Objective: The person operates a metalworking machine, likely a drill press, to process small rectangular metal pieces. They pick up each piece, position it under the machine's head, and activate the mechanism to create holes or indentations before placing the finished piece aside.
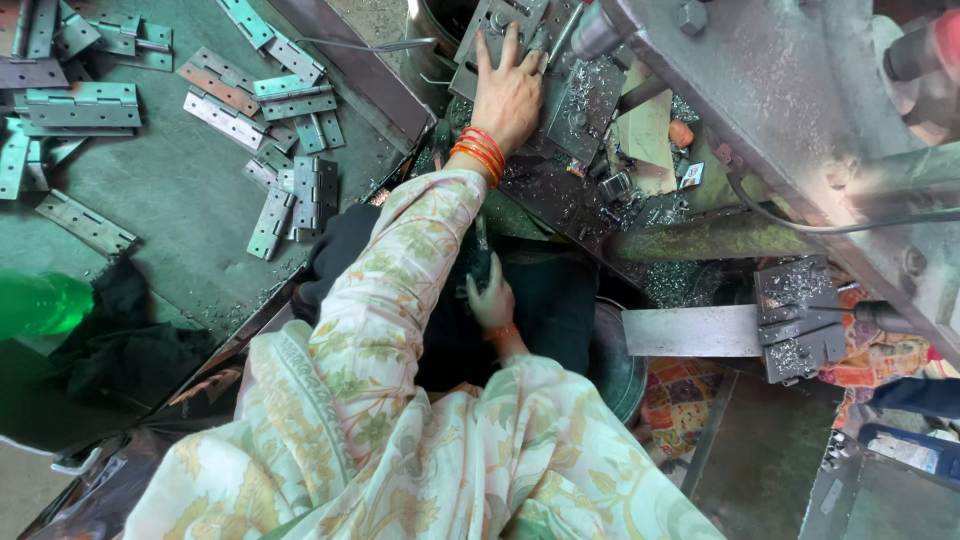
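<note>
- Here, the left hand [508, 92] reaches far out and lies flat, fingers spread, on a grey metal plate [492, 30] under the machine [790, 110].
- Its grip is open; it presses on the plate and does not wrap around it.
- Orange bangles [478, 153] sit on that wrist.
- The right hand [490, 300] is low, close to the body, in a dark gap.
- Its fingers curl around something dark, but I cannot tell what it is or how tight the grip is.
- Little shiny metal chips [580, 90] lie all around the plate.
- Many grey hinges [295, 195] lie in loose heaps on the green tabletop [180, 190] to the left, well apart from both hands.
- A green bottle [45, 303] lies at the left edge, blurry.
- A flat metal bar [690, 331] sticks out on the right, with chips on the block at its end.
</note>
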